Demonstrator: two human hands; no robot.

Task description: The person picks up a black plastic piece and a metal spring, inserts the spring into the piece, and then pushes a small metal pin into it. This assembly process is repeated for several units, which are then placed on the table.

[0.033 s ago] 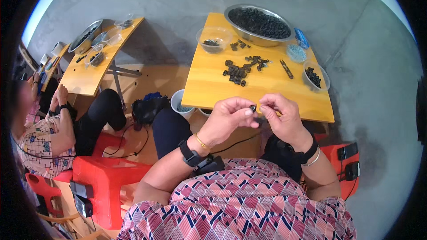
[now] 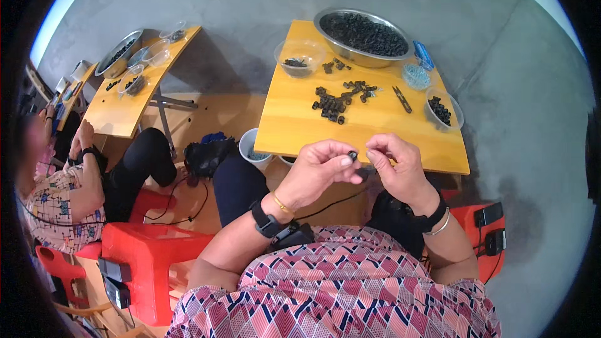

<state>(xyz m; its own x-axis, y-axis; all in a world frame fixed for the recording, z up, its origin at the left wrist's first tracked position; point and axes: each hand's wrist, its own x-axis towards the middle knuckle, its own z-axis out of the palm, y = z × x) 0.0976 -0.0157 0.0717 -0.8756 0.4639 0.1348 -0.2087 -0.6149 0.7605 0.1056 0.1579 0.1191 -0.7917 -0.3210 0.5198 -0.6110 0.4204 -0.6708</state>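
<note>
My left hand (image 2: 322,166) pinches a small black plastic part (image 2: 352,156) between thumb and forefinger, in front of the table's near edge. Close beside it, my right hand (image 2: 394,161) has thumb and forefinger pressed together; whatever they hold is too small to make out. On the yellow table (image 2: 285,128) beyond both hands lies a loose cluster of small black parts (image 2: 332,105). Thread snips (image 2: 402,99) lie right of them. A clear bowl (image 2: 442,111) at the right edge holds more black parts.
A metal basin (image 2: 363,32) full of black pieces stands at the back, near a clear bowl (image 2: 300,59) and a tub of pale blue bits (image 2: 416,76). White buckets (image 2: 255,149) stand below the table. At left, another person sits near a red stool (image 2: 147,250) and a second table (image 2: 119,109).
The black part in my left hand shows slightly more of its round opening. Both hands keep nearly the same place.
</note>
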